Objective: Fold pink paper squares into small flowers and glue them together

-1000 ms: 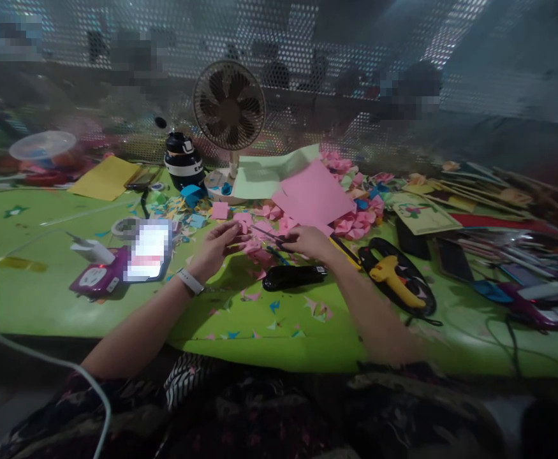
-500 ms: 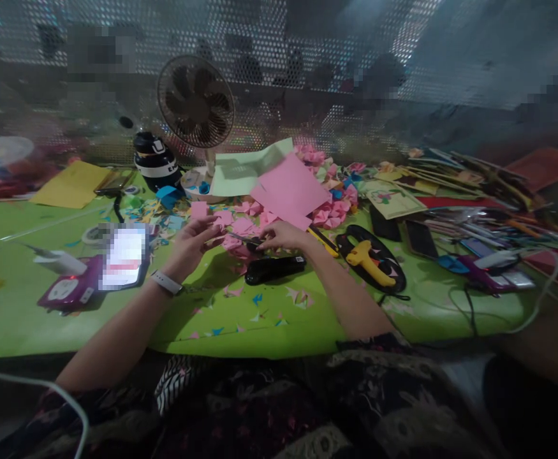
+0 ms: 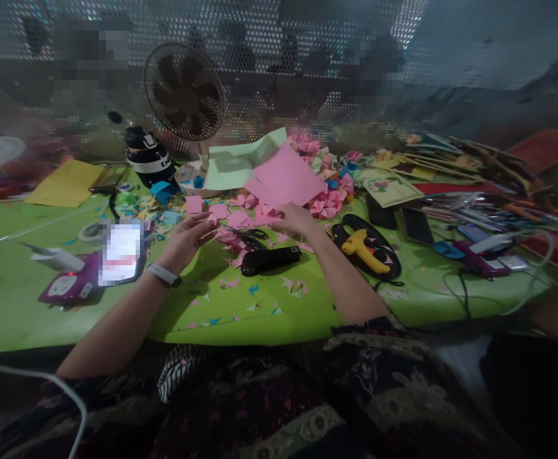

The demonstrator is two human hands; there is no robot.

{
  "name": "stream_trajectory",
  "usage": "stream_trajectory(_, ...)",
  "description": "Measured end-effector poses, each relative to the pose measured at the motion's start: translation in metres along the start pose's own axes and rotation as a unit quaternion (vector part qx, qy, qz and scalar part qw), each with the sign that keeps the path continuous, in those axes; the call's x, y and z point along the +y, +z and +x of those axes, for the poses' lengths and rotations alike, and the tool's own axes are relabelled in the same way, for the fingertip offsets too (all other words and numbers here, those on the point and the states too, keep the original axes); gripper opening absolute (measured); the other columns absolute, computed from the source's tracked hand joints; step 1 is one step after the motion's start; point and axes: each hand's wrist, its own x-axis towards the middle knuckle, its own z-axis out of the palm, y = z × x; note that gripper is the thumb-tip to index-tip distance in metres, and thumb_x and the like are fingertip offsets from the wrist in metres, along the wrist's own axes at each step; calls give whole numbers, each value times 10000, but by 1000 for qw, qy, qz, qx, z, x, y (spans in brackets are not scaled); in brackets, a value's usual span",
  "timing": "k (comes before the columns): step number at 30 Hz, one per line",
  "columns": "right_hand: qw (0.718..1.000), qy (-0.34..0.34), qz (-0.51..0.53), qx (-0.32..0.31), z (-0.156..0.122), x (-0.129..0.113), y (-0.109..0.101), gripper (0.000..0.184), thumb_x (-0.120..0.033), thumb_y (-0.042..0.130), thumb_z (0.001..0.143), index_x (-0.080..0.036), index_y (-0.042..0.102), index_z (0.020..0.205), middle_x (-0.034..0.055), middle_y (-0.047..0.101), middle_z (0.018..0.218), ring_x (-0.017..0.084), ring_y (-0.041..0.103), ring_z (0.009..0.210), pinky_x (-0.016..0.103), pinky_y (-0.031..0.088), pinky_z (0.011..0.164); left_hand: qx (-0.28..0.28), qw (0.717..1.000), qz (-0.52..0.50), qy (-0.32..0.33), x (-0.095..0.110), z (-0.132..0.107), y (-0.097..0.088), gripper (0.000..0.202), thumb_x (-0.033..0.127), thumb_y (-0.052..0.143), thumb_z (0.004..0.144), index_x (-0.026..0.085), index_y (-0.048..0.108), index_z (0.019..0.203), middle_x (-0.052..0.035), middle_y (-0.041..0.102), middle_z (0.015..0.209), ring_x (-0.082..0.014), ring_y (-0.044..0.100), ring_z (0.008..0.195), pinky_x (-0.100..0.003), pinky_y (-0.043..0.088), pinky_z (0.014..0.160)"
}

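My left hand [image 3: 189, 241], wearing a white-banded watch, rests by several cut pink paper squares [image 3: 219, 211]. Its fingers are stretched and apart, with nothing visible in them. My right hand [image 3: 298, 220] is at the near edge of a large pink sheet [image 3: 283, 178]; its bent fingers look closed on a pink paper piece [image 3: 268, 213], though the tips are partly hidden. Between the hands, dark-handled scissors [image 3: 252, 238] lie on pink scraps. Just in front of them is a black stapler [image 3: 270, 260].
On the green table [image 3: 240, 328] lie a yellow glue gun [image 3: 367, 252] on a black holder, a lit phone [image 3: 120, 252], and a purple power strip [image 3: 68, 287]. Behind stand a fan [image 3: 184, 92] and a black jug [image 3: 148, 159]. Folded pink pieces [image 3: 333, 197] are heaped beyond the sheet.
My right hand has let go of the scissors, which now lie on the scraps, and has moved up to the pink paper. My left hand has barely moved. The view has shifted slightly.
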Motion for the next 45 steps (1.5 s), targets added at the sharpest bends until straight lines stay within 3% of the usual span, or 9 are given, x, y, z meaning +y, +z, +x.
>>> stream_trajectory(2, 999, -14, -34, 9, 1, -4, 3, 465, -508, 661, 869, -149, 726, 1157, 196, 685, 1236, 315, 654, 1077, 351, 492, 812, 11, 1000, 5, -13, -1, 2, -1, 271, 119, 829, 681, 155, 696, 914, -45, 761, 875, -128, 737, 821, -224, 594, 772)
stream_trajectory(9, 993, -47, -101, 31, 3, -14, 9, 369, -318, 528, 953, -109, 743, 1167, 233, 694, 1222, 359, 645, 1141, 420, 496, 913, 18, 998, 40, -37, 6, 6, 0, 205, 43, 757, 738, 119, 668, 907, -59, 740, 805, -125, 725, 740, -259, 613, 776)
stream_trajectory(14, 993, -29, -106, 41, 6, -16, 11, 468, -459, 550, 941, -101, 728, 1185, 224, 697, 1216, 350, 655, 1124, 410, 509, 903, 15, 990, 127, -54, 11, -4, -6, 238, 58, 774, 732, 129, 677, 936, -56, 744, 861, -135, 730, 784, -245, 609, 744)
stream_trajectory(20, 993, -23, -107, 49, 6, -16, 13, 334, -187, 472, 959, -129, 730, 1163, 184, 715, 1188, 279, 671, 1108, 351, 497, 909, 41, 976, 195, -87, 12, -14, -20, 292, 116, 826, 680, 144, 683, 934, -53, 750, 847, -128, 709, 707, -227, 585, 660)
stream_trajectory(25, 995, -14, -88, 53, 8, -15, 15, 382, -375, 546, 956, -123, 699, 1199, 195, 697, 1209, 296, 667, 1089, 353, 516, 880, 49, 960, 268, -65, 9, -13, -31, 326, 226, 858, 653, 149, 699, 927, -65, 754, 833, -142, 695, 696, -214, 526, 564)
stream_trajectory(32, 996, -9, -72, 57, 5, -15, 16, 304, -154, 493, 940, -140, 718, 1144, 170, 700, 1191, 252, 665, 1066, 318, 501, 855, 59, 922, 383, -6, 4, -9, -42, 362, 361, 808, 653, 146, 705, 926, -87, 762, 878, -141, 636, 572, -247, 474, 500)
stream_trajectory(36, 996, -9, -59, 61, 6, -12, 16, 286, -239, 517, 944, -136, 728, 1107, 163, 718, 1143, 239, 671, 1003, 303, 491, 816, 84, 871, 481, 53, 4, -7, -48, 331, 377, 753, 687, 151, 739, 929, -85, 754, 841, -167, 644, 600, -262, 480, 533)
stream_trajectory(41, 998, 3, -23, 64, 9, -8, 18, 396, -451, 606, 868, -130, 740, 1057, 172, 727, 1084, 256, 673, 946, 302, 477, 764, 92, 853, 501, 117, 11, -7, -34, 335, 346, 701, 734, 157, 757, 1004, -52, 714, 704, -177, 629, 604, -256, 461, 556)
stream_trajectory(45, 997, 9, -22, 74, 10, -8, 19, 351, -421, 622, 842, -147, 743, 1025, 163, 735, 1063, 254, 678, 920, 300, 469, 745, 96, 859, 478, 158, 15, -4, -9, 281, 324, 672, 762, 148, 757, 963, -52, 699, 729, -165, 610, 601, -247, 435, 542)
